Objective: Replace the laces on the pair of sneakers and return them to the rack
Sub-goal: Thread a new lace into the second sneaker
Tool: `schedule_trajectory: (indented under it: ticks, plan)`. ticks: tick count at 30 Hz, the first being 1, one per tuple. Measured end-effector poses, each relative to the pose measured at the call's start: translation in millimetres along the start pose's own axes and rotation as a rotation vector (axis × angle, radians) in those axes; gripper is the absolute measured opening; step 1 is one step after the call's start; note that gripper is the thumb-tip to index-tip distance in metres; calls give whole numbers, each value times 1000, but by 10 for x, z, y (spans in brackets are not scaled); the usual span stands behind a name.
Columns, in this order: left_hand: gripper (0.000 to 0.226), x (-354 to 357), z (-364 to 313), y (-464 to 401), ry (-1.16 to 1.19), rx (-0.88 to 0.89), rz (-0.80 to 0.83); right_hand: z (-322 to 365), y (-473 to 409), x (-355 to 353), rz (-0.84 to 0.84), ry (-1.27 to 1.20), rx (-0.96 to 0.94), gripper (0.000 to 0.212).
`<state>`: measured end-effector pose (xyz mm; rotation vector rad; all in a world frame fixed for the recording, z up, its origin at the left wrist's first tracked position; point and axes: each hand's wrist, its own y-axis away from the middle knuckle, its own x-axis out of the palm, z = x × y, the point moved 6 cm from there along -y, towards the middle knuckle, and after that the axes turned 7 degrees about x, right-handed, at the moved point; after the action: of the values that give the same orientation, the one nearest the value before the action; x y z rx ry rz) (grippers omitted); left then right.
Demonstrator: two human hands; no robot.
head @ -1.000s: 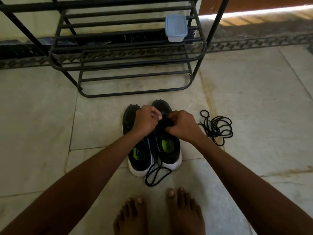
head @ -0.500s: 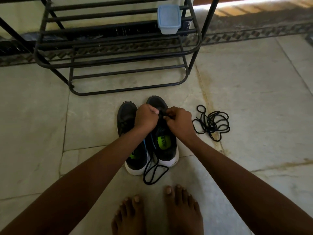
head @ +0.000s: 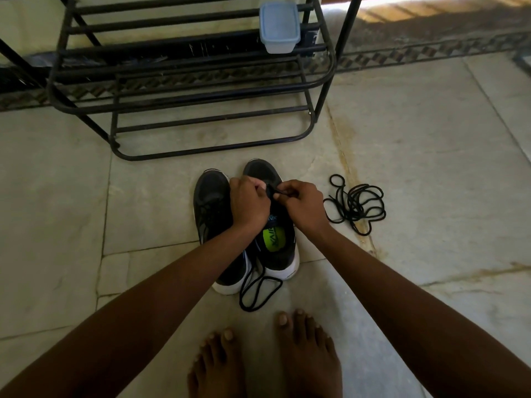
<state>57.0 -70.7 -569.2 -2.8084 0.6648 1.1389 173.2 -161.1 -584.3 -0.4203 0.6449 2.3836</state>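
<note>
Lace (head: 276, 191), pinched by both grips

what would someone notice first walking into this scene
Two hands, left hand and right hand, pinch a black lace over the right-hand sneaker of a pair on the tiled floor. A loose lace pile lies to its right; a black rack stands behind, holding a lidded plastic box.

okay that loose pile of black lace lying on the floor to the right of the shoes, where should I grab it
Pinch the small loop sticking out at the top-left of the loose lace pile, coming straight down from above. It lies flat on the floor, clear of the tangle.
</note>
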Motion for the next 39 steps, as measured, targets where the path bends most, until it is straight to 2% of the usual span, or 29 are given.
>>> schedule_trajectory:
  ticks: [5, 11, 16, 20, 23, 26, 29, 32, 36, 39]
  plan:
    - [16, -2, 17, 10, 28, 51, -16, -31, -8, 0, 11, -39, 18, 18]
    - [5, -16, -28, -7, -84, 152, 21, -46, -10, 5, 16, -22, 22, 19]
    - [10, 41, -127, -22, -386, 221, 122, -15, -11, 2, 16, 18, 2, 19]
    - [19, -12, -182, -52, -274, 173, 92, -43, -24, 7, 15, -13, 14, 18]
    - [11, -120, -144, -80, -118, 139, 17, -55, -22, 8, 21, -35, 27, 15]
    - [25, -187, -50, -123, -14, 81, -10, -43, -20, 7, 28, -45, 16, 12]
    - [27, -179, 29, -144, 38, 42, -6, -27, -13, 21, 32, -32, 5, 11]
    - [24, -163, 3, -118, 53, 119, 13, -2, -14, 23, 25, 8, -6, 10]
    - [21, -135, -78, -35, -41, 263, 15, 8, -22, 23, 26, 26, -13, 11]
    - [24, -104, -88, -7, -102, 281, -14, 0, -24, 20, 19, 33, -17, 10]
